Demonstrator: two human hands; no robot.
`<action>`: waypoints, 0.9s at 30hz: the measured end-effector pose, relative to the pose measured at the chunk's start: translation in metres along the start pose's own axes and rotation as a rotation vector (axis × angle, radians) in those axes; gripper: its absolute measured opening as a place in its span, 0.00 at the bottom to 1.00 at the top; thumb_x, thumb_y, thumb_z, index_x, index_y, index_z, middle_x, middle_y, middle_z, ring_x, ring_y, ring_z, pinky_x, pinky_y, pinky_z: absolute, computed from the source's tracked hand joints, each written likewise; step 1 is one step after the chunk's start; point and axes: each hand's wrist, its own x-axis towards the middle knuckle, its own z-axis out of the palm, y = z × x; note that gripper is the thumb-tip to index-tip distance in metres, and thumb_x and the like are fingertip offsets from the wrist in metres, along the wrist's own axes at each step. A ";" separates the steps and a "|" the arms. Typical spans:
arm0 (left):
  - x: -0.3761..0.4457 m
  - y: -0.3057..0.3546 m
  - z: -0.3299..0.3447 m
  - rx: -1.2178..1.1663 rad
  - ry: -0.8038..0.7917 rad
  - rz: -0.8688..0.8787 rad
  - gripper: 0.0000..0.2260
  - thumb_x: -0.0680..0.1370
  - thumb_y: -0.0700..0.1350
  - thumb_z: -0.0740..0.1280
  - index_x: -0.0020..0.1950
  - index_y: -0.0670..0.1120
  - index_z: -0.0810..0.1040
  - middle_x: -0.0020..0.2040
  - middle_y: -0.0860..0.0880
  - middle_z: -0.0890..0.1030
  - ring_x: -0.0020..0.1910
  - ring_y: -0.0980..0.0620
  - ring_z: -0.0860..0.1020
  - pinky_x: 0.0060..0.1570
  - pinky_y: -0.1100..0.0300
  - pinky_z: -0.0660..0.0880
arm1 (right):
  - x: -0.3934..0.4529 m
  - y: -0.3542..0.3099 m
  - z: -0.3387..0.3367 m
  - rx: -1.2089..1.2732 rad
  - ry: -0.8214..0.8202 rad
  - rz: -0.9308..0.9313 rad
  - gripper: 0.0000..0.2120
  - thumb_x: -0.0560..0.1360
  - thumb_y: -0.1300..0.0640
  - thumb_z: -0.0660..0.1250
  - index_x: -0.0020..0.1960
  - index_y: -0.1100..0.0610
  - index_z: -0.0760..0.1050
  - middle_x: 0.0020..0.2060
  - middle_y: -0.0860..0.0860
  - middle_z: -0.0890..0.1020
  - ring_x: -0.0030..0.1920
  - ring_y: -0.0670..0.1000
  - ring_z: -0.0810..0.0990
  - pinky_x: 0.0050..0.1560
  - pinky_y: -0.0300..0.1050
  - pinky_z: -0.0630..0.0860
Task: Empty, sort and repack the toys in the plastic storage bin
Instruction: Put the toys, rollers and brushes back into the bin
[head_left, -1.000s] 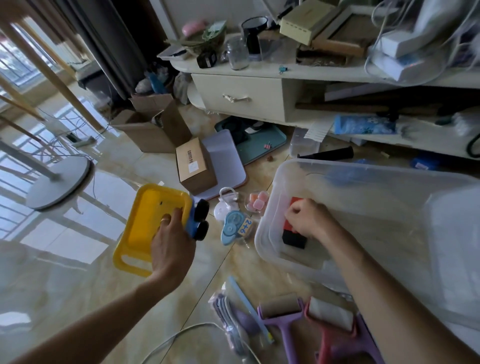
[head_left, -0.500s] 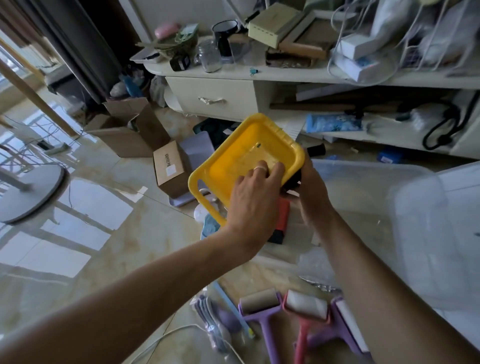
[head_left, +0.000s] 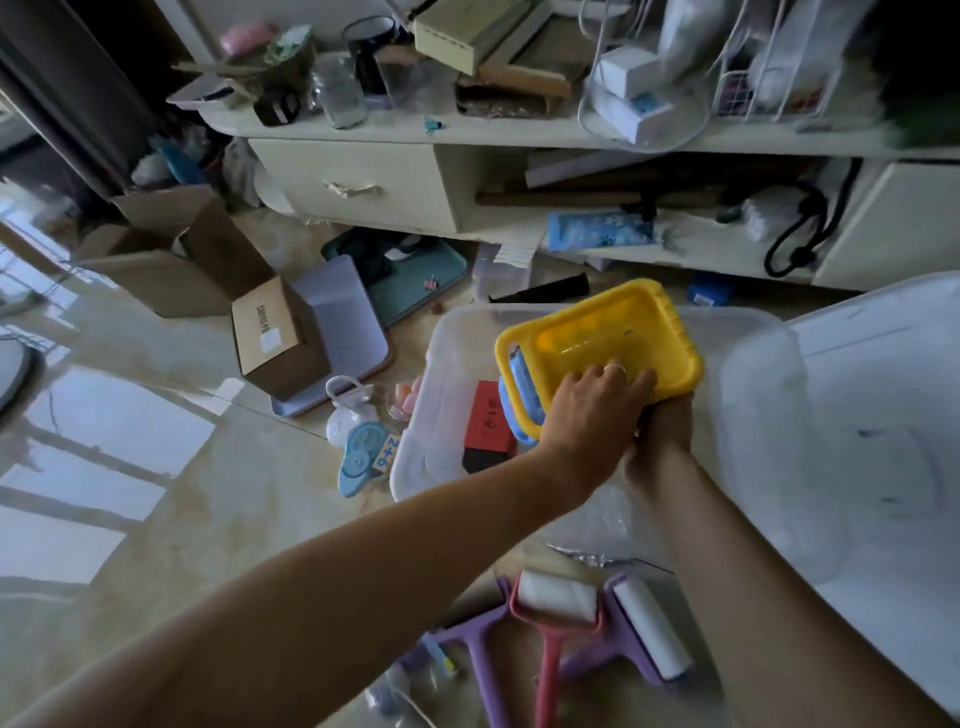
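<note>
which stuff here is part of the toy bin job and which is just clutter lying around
Part of the job:
- clear plastic bin
- yellow toy, held by left hand and right hand over the bin
- red box in the bin
- blue clock toy on the floor

Lying about:
- cardboard boxes
- lint rollers
- cabinet clutter

Left hand (head_left: 592, 410) gripping yellow toy tray (head_left: 597, 353) over clear plastic storage bin (head_left: 441, 364), right hand (head_left: 660, 441) beneath its near edge, red box (head_left: 488, 415) inside bin, lint rollers (head_left: 561, 597) on near floor, cardboard box (head_left: 270, 332) far left
</note>
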 end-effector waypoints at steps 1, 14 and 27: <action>0.001 0.002 0.011 0.006 -0.006 0.016 0.21 0.75 0.44 0.71 0.66 0.47 0.73 0.54 0.42 0.78 0.53 0.40 0.79 0.50 0.48 0.74 | 0.004 0.001 -0.009 -0.030 0.050 0.005 0.16 0.83 0.45 0.56 0.61 0.53 0.75 0.47 0.53 0.81 0.44 0.52 0.80 0.44 0.46 0.76; 0.018 -0.010 0.119 -0.020 -0.133 0.008 0.11 0.66 0.38 0.74 0.46 0.49 0.82 0.40 0.46 0.80 0.41 0.44 0.80 0.43 0.53 0.75 | 0.045 0.019 -0.062 -0.095 0.300 0.226 0.27 0.83 0.39 0.48 0.59 0.60 0.74 0.54 0.64 0.78 0.46 0.64 0.80 0.62 0.64 0.76; 0.015 -0.050 0.128 0.101 -0.294 -0.058 0.15 0.82 0.42 0.59 0.69 0.42 0.69 0.63 0.40 0.75 0.63 0.41 0.74 0.65 0.50 0.67 | 0.044 0.027 -0.047 -0.403 0.127 0.119 0.10 0.83 0.65 0.55 0.61 0.59 0.72 0.51 0.60 0.80 0.46 0.56 0.80 0.57 0.56 0.78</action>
